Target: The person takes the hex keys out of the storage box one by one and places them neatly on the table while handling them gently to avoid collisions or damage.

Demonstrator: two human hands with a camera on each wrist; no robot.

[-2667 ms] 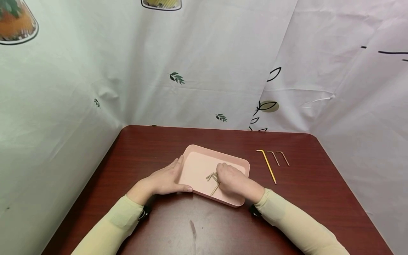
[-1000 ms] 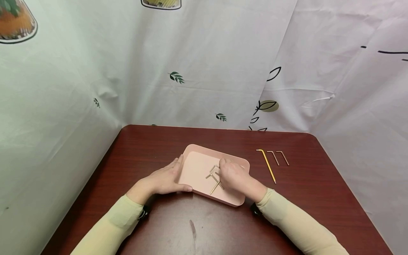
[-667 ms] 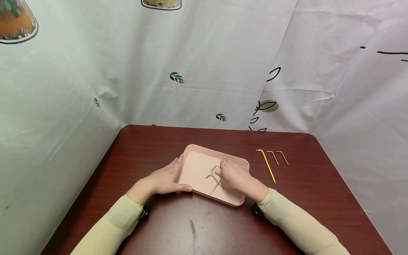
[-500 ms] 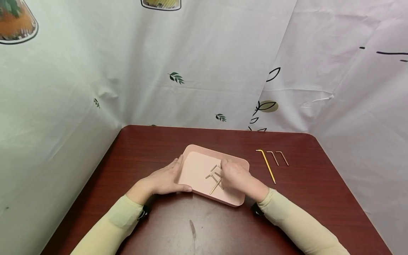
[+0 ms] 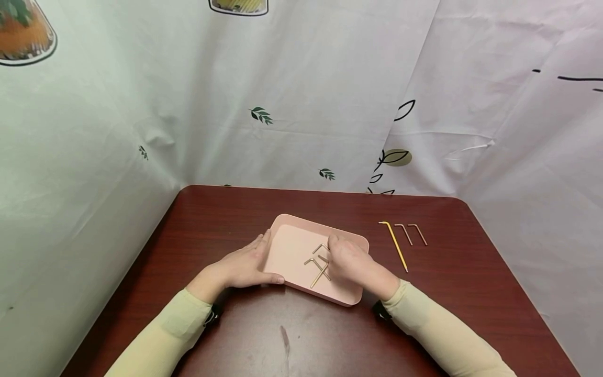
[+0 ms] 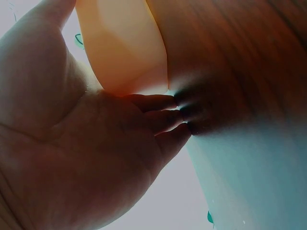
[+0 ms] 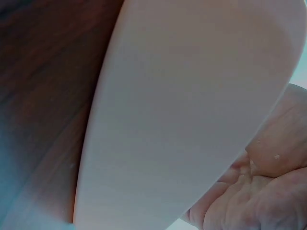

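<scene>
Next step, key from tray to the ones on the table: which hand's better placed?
Likely the right hand: it reaches into the tray, right beside the keys, on the side nearer the yellow key. The left hand rests against the tray's opposite end.

the shallow rectangular tray is plain pale pink, the thin l-shaped metal rods in it brassy gold. the long l-shaped rod outside is yellow, two short l-shaped metal rods coppery. dark streaks grain the reddish-brown tabletop; the white cloth backdrop is printed with green sprigs and black leaf outlines; the sleeves are pale yellow.
</scene>
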